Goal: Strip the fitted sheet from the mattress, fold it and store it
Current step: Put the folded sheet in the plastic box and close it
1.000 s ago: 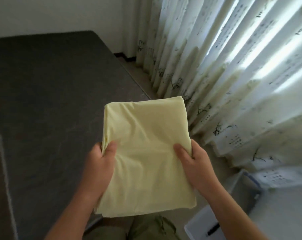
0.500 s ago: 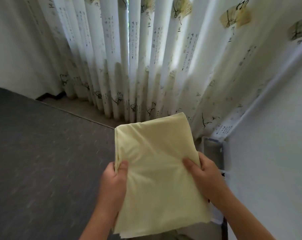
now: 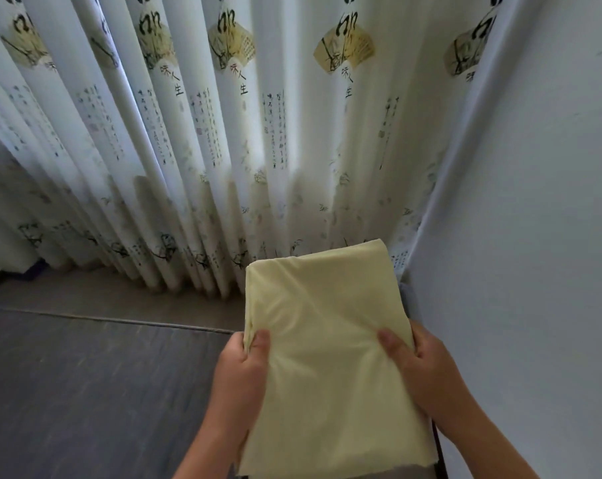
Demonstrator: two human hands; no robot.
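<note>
Sheet (image 3: 327, 323) folded; storage outstanding.
Left grip (image 3: 239, 378) and right grip (image 3: 427, 371) each clamp a sheet edge, thumbs on top; mattress (image 3: 85, 375) lies bare.

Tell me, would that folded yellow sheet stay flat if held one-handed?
Probably not: the folded sheet creases under both thumbs, so it would likely droop. It seems light: the left hand and right hand grip only its sides.

Dark grey mattress (image 3: 85, 392) fills 7 to 9 o'clock, its woven top showing. Piped far edge runs from 9 o'clock toward centre. Just beyond it, a narrow grey floor (image 3: 120, 299) strip. Curtain (image 3: 189, 167) hem reaches that strip at 10 o'clock.
</note>
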